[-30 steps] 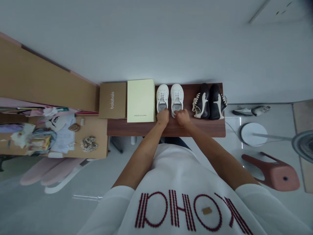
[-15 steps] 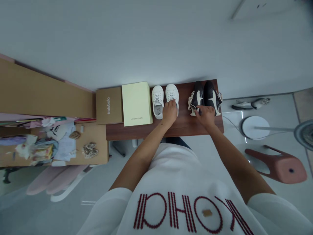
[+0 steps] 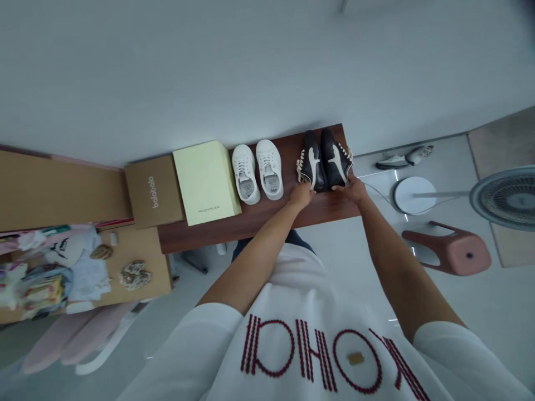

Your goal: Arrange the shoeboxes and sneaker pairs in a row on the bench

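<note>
Black shoes [image 3: 324,159], heels gripped by left hand [image 3: 301,195] and right hand [image 3: 355,190]; white shoes [image 3: 258,170] just beside them, yellow box [image 3: 206,181] beyond.

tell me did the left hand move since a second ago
Yes. The left hand has shifted right along the bench, from the heel of the white shoes to the heel of the black shoes.

Black shoes [image 3: 324,159] at the bench's [image 3: 259,220] right end.
The pair, black with white side stripes and pale laces, stands upright and side by side, the two touching, toes toward the wall and heels toward the bench's front edge.
</note>
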A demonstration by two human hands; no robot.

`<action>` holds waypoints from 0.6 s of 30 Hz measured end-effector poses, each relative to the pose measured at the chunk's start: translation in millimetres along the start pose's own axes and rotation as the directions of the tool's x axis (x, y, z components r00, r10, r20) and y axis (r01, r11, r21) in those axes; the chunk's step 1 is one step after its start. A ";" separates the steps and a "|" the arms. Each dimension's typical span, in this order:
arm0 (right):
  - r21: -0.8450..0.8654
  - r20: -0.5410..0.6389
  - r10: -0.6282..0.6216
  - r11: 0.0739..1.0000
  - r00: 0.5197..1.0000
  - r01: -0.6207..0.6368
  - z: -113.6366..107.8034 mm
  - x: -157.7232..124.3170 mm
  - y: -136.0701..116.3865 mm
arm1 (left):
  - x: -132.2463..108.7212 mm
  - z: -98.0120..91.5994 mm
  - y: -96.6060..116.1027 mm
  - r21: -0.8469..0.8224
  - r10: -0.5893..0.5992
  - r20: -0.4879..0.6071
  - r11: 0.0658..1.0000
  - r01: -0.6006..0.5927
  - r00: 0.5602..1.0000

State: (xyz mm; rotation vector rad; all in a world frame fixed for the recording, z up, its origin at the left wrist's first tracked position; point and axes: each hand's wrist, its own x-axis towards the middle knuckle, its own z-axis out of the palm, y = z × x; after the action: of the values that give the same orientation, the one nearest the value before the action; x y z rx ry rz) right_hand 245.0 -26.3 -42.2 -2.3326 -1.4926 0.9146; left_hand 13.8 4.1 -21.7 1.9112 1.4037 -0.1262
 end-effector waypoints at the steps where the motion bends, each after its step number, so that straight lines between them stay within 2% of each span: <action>1: 0.001 0.000 -0.017 1.000 1.000 0.017 -2.1 -0.1 -1.7 | 1.9 -2.3 0.1 0.008 0.011 -0.002 1.000 -0.011 1.000; 5: -0.068 -0.019 -0.103 0.992 0.994 0.102 -11.2 -2.9 -10.0 | 2.5 -14.7 3.4 0.025 0.100 -0.012 0.995 -0.100 0.995; 9: -0.241 -0.032 -0.178 0.956 0.983 0.166 -15.1 -9.8 -19.9 | -3.3 -25.0 15.8 0.114 0.102 -0.002 0.988 -0.101 0.995; 14: -0.469 -0.010 -0.291 0.846 0.957 0.252 -14.0 -16.7 -35.0 | -6.9 -34.4 32.2 0.209 0.097 0.021 0.973 -0.099 0.995; 18: -0.570 0.022 -0.346 0.767 0.938 0.296 -12.2 -15.3 -45.1 | -5.7 -38.2 40.4 0.232 0.109 0.024 0.966 -0.112 0.994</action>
State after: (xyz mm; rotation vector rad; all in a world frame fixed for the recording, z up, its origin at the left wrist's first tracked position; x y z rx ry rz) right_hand 214.7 -17.4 -4.5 -2.2982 -2.2811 0.2916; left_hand 33.2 18.3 28.7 2.1729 1.3183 -0.2572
